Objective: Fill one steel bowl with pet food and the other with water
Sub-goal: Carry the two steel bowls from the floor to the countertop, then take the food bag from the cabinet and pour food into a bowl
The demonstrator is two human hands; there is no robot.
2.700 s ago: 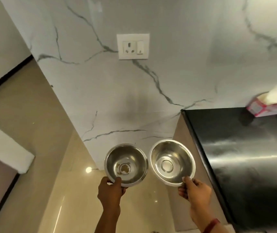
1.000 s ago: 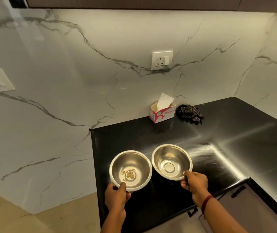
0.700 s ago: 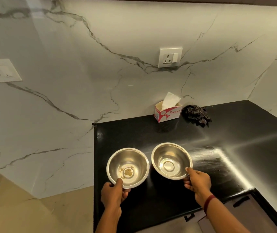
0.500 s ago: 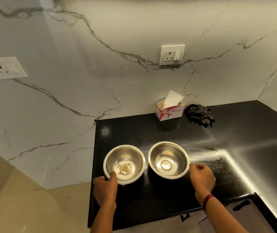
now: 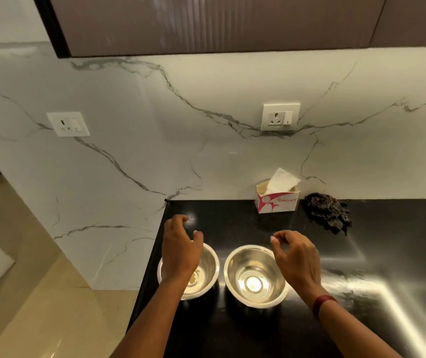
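Sitting side by side near the left edge of the black table point(image 5: 232, 223), the left bowl point(image 5: 205, 277) holds a few brown crumbs and the right bowl point(image 5: 252, 276) reflects a light. The left hand point(image 5: 181, 250) and right hand point(image 5: 296, 257) hover above them, fingers point(image 5: 197, 237) loosely curled, gripping nothing. A tissue box point(image 5: 276, 201) and dark cloth point(image 5: 327, 211) lie by the wall.
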